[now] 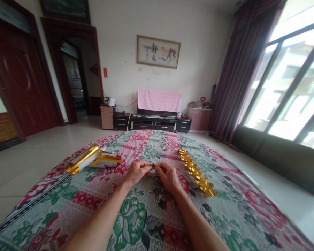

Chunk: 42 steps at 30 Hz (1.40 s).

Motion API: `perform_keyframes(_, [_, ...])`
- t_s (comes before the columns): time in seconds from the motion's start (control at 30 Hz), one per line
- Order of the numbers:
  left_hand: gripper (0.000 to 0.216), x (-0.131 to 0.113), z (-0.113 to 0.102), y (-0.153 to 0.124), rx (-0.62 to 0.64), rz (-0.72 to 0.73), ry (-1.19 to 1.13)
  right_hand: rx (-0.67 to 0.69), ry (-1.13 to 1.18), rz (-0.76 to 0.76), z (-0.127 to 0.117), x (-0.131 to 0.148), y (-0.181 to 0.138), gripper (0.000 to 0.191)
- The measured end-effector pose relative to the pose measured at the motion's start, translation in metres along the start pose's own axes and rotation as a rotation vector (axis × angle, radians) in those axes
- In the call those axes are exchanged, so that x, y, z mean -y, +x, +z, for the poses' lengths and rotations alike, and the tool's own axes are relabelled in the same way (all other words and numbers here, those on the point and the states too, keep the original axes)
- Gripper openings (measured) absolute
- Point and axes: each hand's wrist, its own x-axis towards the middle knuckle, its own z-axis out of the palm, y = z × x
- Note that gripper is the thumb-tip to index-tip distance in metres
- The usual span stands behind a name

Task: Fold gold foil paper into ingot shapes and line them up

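Note:
My left hand [138,172] and my right hand [168,175] meet over the middle of the flowered cloth [130,223]. Between their fingertips they pinch a small piece of gold foil paper [153,166], mostly covered by the fingers. To the right of my right hand runs a row of several folded gold paper ingots [194,173], pointed at both ends. Rolled, curled sheets of gold foil paper [107,161] with pale undersides lie to the left of my left hand.
Past the cloth's far edge stands a low black cabinet [157,126] with a pink cloth [159,100] draped above it. A purple curtain [232,76] hangs by the window at the right. A dark red door [18,69] is on the left.

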Motion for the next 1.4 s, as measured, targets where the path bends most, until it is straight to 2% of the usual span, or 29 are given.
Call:
perform_keyframes(0.33, [0.033, -0.002, 0.000, -0.001, 0.056, 0.045, -0.005, 0.045, 0.022, -0.002, 0.001, 0.000, -0.001, 0.019])
perform_keyframes(0.77, [0.033, 0.004, 0.002, 0.001, 0.037, 0.044, 0.064, -0.002, -0.017, -0.019, 0.005, -0.011, 0.000, 0.014])
perform_keyframes(0.97, [0.034, 0.008, 0.003, 0.003, 0.033, 0.033, 0.055, -0.025, -0.094, -0.116, 0.006, -0.009, -0.001, 0.008])
perform_keyframes(1.07, [0.034, 0.010, 0.003, 0.004, 0.031, 0.032, 0.054, 0.006, -0.092, -0.142, 0.007, -0.012, -0.001, 0.006])
perform_keyframes(1.4, [0.031, 0.011, 0.003, 0.005, 0.037, 0.039, 0.043, 0.007, -0.131, -0.088, 0.005, -0.012, 0.000, 0.010])
